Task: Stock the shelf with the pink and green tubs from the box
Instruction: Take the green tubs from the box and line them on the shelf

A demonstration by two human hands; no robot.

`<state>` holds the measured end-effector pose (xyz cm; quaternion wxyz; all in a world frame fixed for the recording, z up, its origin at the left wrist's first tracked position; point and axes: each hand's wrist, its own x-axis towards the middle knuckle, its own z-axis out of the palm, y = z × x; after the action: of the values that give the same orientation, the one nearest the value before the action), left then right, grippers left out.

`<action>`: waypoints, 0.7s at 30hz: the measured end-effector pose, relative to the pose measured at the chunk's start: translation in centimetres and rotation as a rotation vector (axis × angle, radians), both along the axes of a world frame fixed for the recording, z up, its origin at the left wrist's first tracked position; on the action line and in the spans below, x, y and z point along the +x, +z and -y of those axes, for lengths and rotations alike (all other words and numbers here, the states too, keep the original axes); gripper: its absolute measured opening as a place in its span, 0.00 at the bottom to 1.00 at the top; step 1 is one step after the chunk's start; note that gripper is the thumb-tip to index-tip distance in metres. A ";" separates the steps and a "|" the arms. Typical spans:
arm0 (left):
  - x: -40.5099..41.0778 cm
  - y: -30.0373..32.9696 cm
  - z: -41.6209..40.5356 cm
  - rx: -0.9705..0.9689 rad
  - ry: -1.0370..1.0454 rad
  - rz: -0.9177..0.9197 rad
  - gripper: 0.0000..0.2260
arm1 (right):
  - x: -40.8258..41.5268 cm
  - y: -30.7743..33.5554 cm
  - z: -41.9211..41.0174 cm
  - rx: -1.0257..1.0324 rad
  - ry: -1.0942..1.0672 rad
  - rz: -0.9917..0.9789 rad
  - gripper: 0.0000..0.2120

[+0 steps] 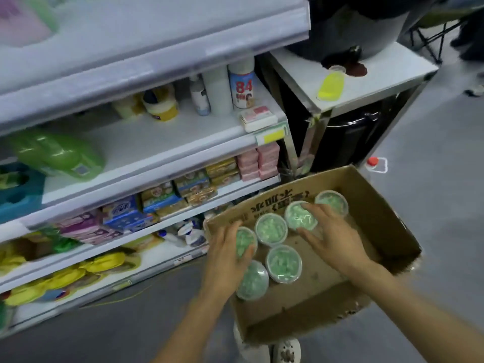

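Cardboard box (pixel 379 226) holds six round green tubs with clear lids; left hand (pixel 225 255) curls around one tub (pixel 245 242), right hand (pixel 332 234) grips another tub (pixel 301 216) with spread fingers

White spray can (pixel 242 86), on the second shelf just left of the pink-and-white packet (pixel 258 117): large red numerals "84", with smaller print below too blurred to read. Cardboard box (pixel 372 213), inner face of its far wall: black printed characters, seen upside down, possibly Chinese and not legible. Yellow price tag (pixel 273 137), on the shelf edge below the can: no readable print. Labels on the stacked packs on the lower shelves are blurred.
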<state>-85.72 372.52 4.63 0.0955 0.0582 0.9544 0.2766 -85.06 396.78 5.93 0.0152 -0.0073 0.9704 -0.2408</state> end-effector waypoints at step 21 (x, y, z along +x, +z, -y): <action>-0.3 -21.4 -1.7 -0.313 0.208 0.549 0.23 | 0.3 -23.7 1.2 -0.408 -0.481 0.774 0.18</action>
<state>-86.05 374.23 -16.82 0.3280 -0.1318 0.9249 0.1402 -84.77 395.57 -17.79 0.3164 0.3038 0.8010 -0.4074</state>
